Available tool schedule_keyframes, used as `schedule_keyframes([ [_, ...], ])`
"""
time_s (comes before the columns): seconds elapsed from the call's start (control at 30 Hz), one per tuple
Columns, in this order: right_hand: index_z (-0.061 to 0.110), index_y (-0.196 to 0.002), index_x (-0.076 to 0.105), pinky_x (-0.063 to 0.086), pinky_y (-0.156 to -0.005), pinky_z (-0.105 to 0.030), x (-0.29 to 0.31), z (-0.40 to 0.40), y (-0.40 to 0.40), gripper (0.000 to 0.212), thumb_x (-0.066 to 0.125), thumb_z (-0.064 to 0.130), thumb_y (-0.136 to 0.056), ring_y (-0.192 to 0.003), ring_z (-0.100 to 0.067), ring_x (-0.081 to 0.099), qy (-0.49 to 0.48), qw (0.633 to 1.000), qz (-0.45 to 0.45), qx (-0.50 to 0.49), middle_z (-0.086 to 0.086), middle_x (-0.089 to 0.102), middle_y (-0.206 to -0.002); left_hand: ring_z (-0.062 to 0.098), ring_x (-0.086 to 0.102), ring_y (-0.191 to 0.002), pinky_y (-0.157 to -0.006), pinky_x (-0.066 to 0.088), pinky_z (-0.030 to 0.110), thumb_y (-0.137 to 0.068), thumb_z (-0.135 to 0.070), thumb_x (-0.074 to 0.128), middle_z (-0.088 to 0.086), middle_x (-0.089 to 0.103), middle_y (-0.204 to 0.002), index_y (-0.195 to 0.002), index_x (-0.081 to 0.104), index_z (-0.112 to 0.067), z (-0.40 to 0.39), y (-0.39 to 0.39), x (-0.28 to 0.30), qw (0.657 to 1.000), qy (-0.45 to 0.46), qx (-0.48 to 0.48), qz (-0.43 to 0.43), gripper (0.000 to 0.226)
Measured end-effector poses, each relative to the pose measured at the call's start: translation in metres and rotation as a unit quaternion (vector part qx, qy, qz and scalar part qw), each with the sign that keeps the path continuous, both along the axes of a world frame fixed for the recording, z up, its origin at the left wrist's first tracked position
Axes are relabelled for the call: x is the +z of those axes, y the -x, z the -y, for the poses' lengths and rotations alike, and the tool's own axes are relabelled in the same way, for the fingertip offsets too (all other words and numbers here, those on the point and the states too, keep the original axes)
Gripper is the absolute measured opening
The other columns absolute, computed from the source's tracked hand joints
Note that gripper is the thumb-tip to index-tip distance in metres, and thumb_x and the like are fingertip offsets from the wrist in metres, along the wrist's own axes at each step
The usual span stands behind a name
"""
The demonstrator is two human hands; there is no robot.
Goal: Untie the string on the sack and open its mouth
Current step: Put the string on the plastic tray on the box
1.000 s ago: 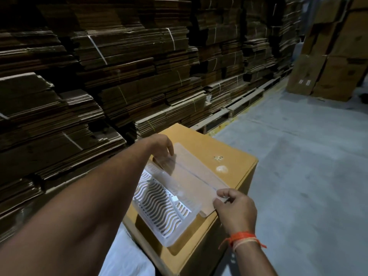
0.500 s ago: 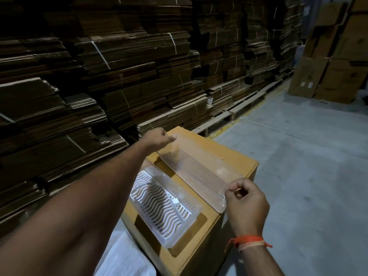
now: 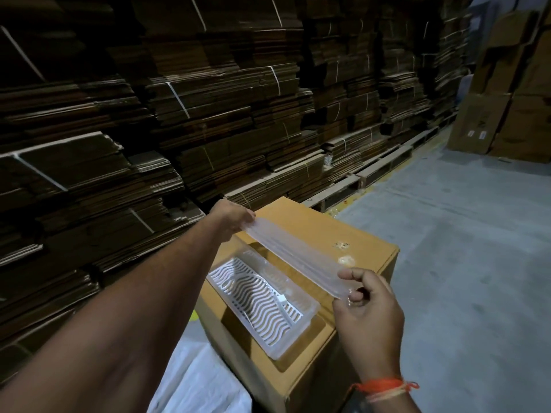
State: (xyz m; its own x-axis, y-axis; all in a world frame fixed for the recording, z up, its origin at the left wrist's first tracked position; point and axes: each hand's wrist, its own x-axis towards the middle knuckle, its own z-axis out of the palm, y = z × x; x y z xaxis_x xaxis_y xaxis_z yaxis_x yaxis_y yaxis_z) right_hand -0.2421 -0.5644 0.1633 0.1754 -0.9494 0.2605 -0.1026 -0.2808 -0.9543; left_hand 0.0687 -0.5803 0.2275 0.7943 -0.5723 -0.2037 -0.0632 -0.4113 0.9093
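Observation:
A white woven sack (image 3: pixel 193 380) lies on the floor at the bottom, left of the carton; no string on it shows. Both hands hold a clear plastic lid (image 3: pixel 295 257) in the air above a cardboard carton (image 3: pixel 369 254). My left hand (image 3: pixel 231 217) pinches the lid's far end. My right hand (image 3: pixel 365 308) pinches its near end. Under the lid, on the carton top, sits a clear plastic tray (image 3: pixel 298 329) with a white wavy-slotted insert (image 3: pixel 253 296).
Tall stacks of flattened, strapped cardboard (image 3: pixel 208 114) on pallets fill the left and back. More cartons (image 3: pixel 507 99) stand at the far right. Grey concrete floor (image 3: pixel 462 263) spreads to the right of the carton.
The lid has come up off the tray and now hangs higher, tilted, between both hands. The right hand rose and shifted right.

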Motion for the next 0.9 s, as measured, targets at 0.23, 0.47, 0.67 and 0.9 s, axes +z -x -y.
schedule_keyframes([
  [0.23, 0.026, -0.096, 0.078, 0.058, -0.094, -0.039, 0.015, -0.014, 0.001, 0.021, 0.076, 0.017, -0.078, -0.112, -0.016, 0.065, -0.156, 0.982, 0.075, 0.077, -0.002, 0.058, -0.134, 0.028, 0.07, -0.1, -0.099, 0.056, 0.039, -0.095, 0.004, 0.067, 0.016, 0.075, -0.109, -0.113, 0.076, 0.004, -0.03, -0.001, 0.008, 0.999, 0.045, 0.015, -0.019, 0.02],
  [0.47, 0.021, -0.121, 0.071, 0.06, -0.086, -0.022, 0.021, -0.045, -0.008, 0.052, 0.09, 0.023, -0.073, -0.097, -0.006, 0.06, -0.086, 0.992, -0.05, 0.076, 0.003, 0.044, -0.145, 0.033, 0.071, -0.108, -0.089, 0.057, 0.038, -0.095, -0.001, 0.068, 0.017, 0.075, -0.111, -0.101, 0.08, -0.008, -0.066, -0.016, 0.001, 0.996, 0.067, 0.026, 0.047, 0.015],
  [0.67, 0.025, -0.122, 0.07, 0.052, -0.097, -0.026, 0.016, -0.073, -0.022, 0.067, 0.097, 0.029, -0.06, -0.1, -0.009, 0.054, -0.022, 0.99, -0.113, 0.078, 0.004, 0.037, -0.143, 0.025, 0.069, -0.111, -0.1, 0.059, 0.049, -0.093, -0.013, 0.073, 0.005, 0.077, -0.112, -0.099, 0.082, -0.022, -0.088, -0.03, -0.018, 0.989, 0.002, 0.002, 0.151, 0.015],
  [0.9, 0.033, -0.119, 0.072, 0.043, -0.106, -0.037, -0.001, -0.084, -0.031, 0.063, 0.089, 0.051, -0.061, -0.128, -0.019, 0.032, 0.036, 0.971, -0.237, 0.012, 0.0, 0.042, -0.139, 0.02, 0.068, -0.111, -0.097, 0.059, 0.042, -0.093, -0.018, 0.073, 0.0, 0.075, -0.115, -0.099, 0.082, -0.029, -0.094, -0.033, -0.037, 0.974, -0.08, -0.024, 0.209, 0.015],
])
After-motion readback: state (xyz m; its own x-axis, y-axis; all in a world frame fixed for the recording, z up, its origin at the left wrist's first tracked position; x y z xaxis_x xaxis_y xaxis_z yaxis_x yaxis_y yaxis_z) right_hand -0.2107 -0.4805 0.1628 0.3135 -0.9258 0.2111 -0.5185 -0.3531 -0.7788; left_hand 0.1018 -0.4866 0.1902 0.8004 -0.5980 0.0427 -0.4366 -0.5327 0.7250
